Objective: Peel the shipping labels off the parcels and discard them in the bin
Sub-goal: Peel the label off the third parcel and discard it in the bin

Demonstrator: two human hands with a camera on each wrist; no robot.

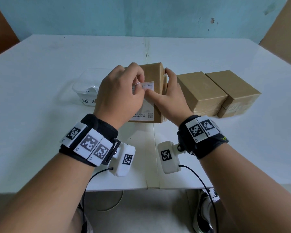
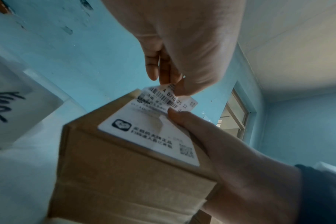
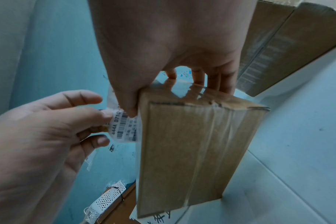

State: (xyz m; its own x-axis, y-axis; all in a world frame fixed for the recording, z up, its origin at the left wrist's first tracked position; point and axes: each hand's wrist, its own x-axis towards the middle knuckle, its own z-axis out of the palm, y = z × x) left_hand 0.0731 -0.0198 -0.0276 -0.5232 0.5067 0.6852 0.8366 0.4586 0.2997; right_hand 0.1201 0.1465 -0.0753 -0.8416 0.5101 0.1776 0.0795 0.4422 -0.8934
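Nearest the person, both wrists carry black straps with square-patterned markers, each with a small white camera unit hanging below. Just beyond them, a brown cardboard parcel (image 1: 151, 91) stands on the white counter (image 1: 40, 98), held between the two hands. The left hand (image 1: 119, 96) has its fingers (image 2: 163, 71) curled, thumb and fingertips pinching the lifted upper part of the white shipping label (image 2: 163, 97), which curls away from the parcel's top face; the lower part, with a logo and a QR code, is still stuck down. The right hand (image 1: 171, 96) grips the parcel, thumb pressing on the label beside the peeled edge and the other fingers (image 3: 211, 78) wrapped over the far right side. Left of the parcel and partly behind the left hand sits a clear plastic bin (image 1: 84, 88) with handwriting on its front. To the right, two more parcels (image 1: 218, 93) lie side by side, touching. Beyond the counter rises a blue wall.
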